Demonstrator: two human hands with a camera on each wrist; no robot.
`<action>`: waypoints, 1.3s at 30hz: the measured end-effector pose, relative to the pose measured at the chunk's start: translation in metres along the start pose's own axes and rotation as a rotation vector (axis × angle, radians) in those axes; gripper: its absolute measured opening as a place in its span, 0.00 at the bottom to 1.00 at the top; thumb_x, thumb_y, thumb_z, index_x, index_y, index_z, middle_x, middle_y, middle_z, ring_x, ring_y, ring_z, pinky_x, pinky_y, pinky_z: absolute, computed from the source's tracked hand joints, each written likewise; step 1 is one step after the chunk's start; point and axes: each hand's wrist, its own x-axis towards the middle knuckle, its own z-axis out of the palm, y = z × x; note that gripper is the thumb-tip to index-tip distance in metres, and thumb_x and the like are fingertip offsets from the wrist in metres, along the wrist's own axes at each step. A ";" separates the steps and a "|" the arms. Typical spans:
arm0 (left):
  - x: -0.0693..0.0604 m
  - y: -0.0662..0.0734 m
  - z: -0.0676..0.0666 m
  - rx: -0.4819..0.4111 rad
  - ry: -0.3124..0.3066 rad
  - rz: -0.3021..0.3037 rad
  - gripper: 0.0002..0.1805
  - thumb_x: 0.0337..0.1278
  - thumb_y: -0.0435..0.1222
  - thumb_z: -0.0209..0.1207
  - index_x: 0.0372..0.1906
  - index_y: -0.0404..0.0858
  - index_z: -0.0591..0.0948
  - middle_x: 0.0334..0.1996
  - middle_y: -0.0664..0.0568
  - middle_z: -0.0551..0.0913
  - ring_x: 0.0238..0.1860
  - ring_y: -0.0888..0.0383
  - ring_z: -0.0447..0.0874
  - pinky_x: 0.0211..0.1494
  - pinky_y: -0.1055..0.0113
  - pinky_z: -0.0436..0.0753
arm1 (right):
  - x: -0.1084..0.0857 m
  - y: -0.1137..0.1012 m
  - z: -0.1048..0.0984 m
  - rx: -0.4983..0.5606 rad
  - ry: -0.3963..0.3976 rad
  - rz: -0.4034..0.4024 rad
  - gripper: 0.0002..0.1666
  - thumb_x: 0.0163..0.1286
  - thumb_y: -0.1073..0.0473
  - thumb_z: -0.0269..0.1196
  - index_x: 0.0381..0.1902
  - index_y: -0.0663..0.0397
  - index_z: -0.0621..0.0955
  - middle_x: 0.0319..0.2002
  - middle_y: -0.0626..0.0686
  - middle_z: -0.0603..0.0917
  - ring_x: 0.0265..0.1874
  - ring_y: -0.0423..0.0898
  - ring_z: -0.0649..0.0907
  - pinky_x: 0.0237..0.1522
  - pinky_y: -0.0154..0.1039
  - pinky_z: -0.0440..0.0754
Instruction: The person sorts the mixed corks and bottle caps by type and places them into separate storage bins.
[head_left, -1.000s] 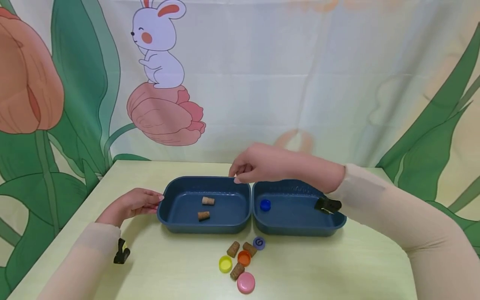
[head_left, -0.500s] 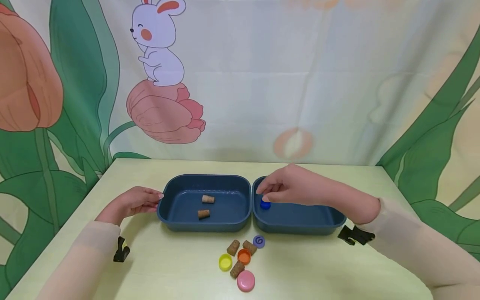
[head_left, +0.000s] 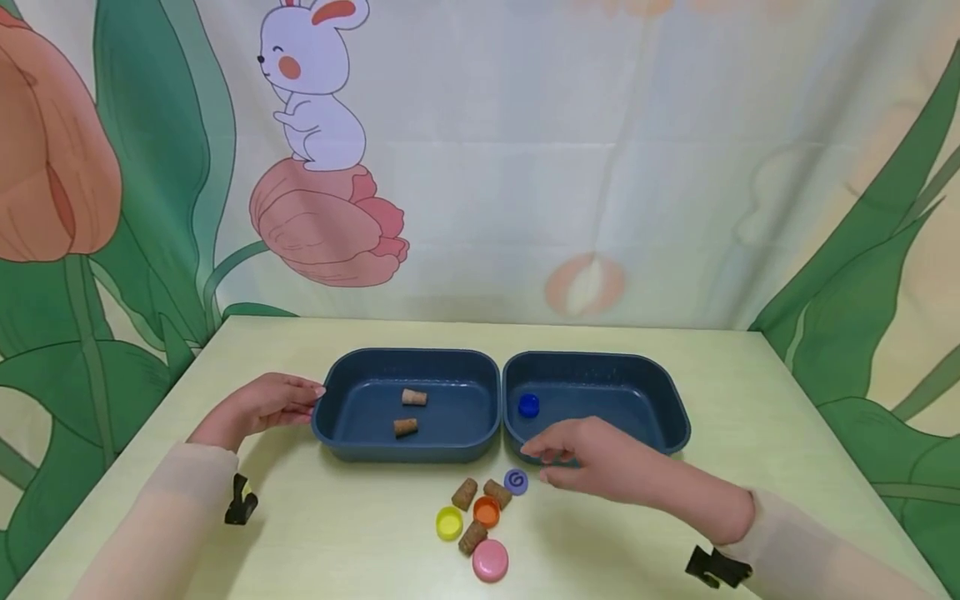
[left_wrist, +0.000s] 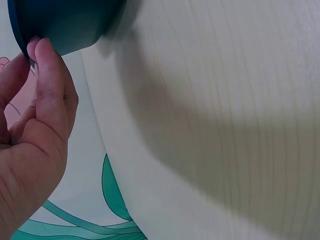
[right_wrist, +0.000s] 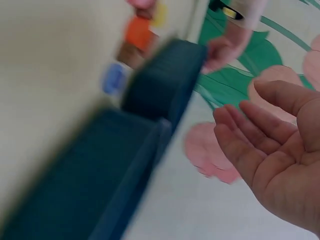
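Observation:
My left hand (head_left: pixel 273 403) pinches the left end of the left blue tray (head_left: pixel 408 455) by its rim; the left wrist view shows the thumb and fingers at the tray's edge (left_wrist: pixel 75 25). Two corks (head_left: pixel 414 397) lie in that tray. My right hand (head_left: pixel 600 462), fingers loosely bent and holding nothing, hovers over the front edge of the right tray (head_left: pixel 637 362), where a blue cap (head_left: pixel 528 406) lies. Just left of its fingertips is a purple cap (head_left: pixel 516 481) on the table. The right wrist view shows the palm (right_wrist: pixel 285 160) bare.
In front of the trays, on the table (head_left: pixel 337 533), lie several corks (head_left: pixel 464 494), an orange cap (head_left: pixel 486 512), a yellow cap (head_left: pixel 449 522) and a pink cap (head_left: pixel 491 560). A printed curtain (head_left: pixel 487 167) hangs behind the table.
My right hand has moved from above the left tray's back right corner, across the right tray, to its front edge. My left hand stays at the tray's end.

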 end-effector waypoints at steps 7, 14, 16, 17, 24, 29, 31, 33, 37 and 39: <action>-0.002 0.001 0.001 -0.004 -0.003 -0.001 0.28 0.78 0.38 0.52 0.68 0.19 0.67 0.31 0.59 0.86 0.33 0.66 0.85 0.44 0.73 0.89 | 0.002 0.019 0.048 -0.039 0.010 0.053 0.22 0.68 0.62 0.68 0.59 0.59 0.84 0.55 0.56 0.88 0.51 0.53 0.86 0.55 0.45 0.88; -0.003 0.002 0.000 -0.004 0.001 -0.007 0.28 0.78 0.38 0.52 0.69 0.19 0.66 0.31 0.59 0.86 0.33 0.66 0.85 0.43 0.74 0.89 | 0.007 0.025 0.069 -0.112 0.062 0.044 0.24 0.68 0.64 0.67 0.62 0.63 0.81 0.60 0.61 0.85 0.62 0.57 0.83 0.65 0.54 0.82; -0.003 0.001 0.000 -0.004 0.000 -0.010 0.28 0.78 0.38 0.52 0.69 0.19 0.66 0.31 0.59 0.85 0.33 0.66 0.85 0.43 0.74 0.89 | 0.010 0.027 0.073 -0.142 0.073 0.033 0.25 0.67 0.65 0.67 0.62 0.64 0.81 0.60 0.62 0.85 0.62 0.58 0.84 0.64 0.53 0.82; -0.003 0.000 0.000 -0.006 0.000 -0.012 0.28 0.78 0.38 0.52 0.69 0.19 0.66 0.31 0.59 0.85 0.33 0.66 0.85 0.43 0.74 0.89 | 0.012 0.028 0.075 -0.157 0.074 0.031 0.25 0.67 0.66 0.67 0.62 0.65 0.80 0.60 0.62 0.85 0.61 0.57 0.84 0.64 0.53 0.83; -0.001 0.000 0.000 -0.005 0.003 -0.015 0.29 0.78 0.38 0.53 0.69 0.19 0.66 0.31 0.59 0.86 0.33 0.66 0.85 0.43 0.74 0.89 | 0.023 0.028 0.083 -0.255 0.075 0.035 0.26 0.65 0.68 0.68 0.62 0.67 0.80 0.59 0.62 0.85 0.60 0.56 0.85 0.62 0.49 0.84; 0.000 0.000 0.002 -0.009 -0.003 -0.008 0.29 0.78 0.38 0.53 0.69 0.19 0.66 0.31 0.59 0.85 0.33 0.66 0.85 0.43 0.74 0.89 | 0.029 0.026 0.087 -0.306 0.060 0.068 0.25 0.65 0.68 0.69 0.60 0.67 0.81 0.57 0.62 0.86 0.57 0.56 0.86 0.60 0.48 0.86; 0.000 0.000 0.002 -0.012 -0.009 -0.004 0.28 0.78 0.37 0.52 0.69 0.18 0.66 0.31 0.59 0.85 0.33 0.66 0.85 0.43 0.74 0.89 | 0.030 0.026 0.089 -0.323 0.055 0.073 0.25 0.65 0.68 0.69 0.60 0.67 0.81 0.56 0.62 0.86 0.57 0.56 0.86 0.59 0.48 0.86; 0.000 -0.001 0.002 -0.016 -0.013 -0.001 0.28 0.78 0.37 0.52 0.69 0.18 0.66 0.30 0.59 0.85 0.33 0.66 0.85 0.42 0.74 0.89 | 0.031 0.026 0.090 -0.334 0.057 0.072 0.25 0.64 0.68 0.69 0.59 0.67 0.82 0.56 0.61 0.86 0.56 0.55 0.86 0.59 0.47 0.86; 0.000 -0.002 0.001 -0.014 -0.013 0.003 0.29 0.78 0.38 0.52 0.69 0.18 0.66 0.31 0.60 0.86 0.33 0.66 0.85 0.43 0.74 0.89 | 0.033 0.029 0.093 -0.370 0.073 0.036 0.22 0.65 0.67 0.69 0.57 0.65 0.83 0.53 0.59 0.88 0.53 0.53 0.87 0.56 0.44 0.87; 0.000 -0.002 0.000 -0.011 -0.013 0.005 0.30 0.78 0.38 0.52 0.70 0.18 0.65 0.31 0.60 0.86 0.33 0.67 0.85 0.43 0.74 0.89 | 0.035 0.030 0.094 -0.390 0.089 0.011 0.20 0.65 0.66 0.69 0.55 0.64 0.84 0.50 0.58 0.88 0.50 0.52 0.88 0.53 0.42 0.88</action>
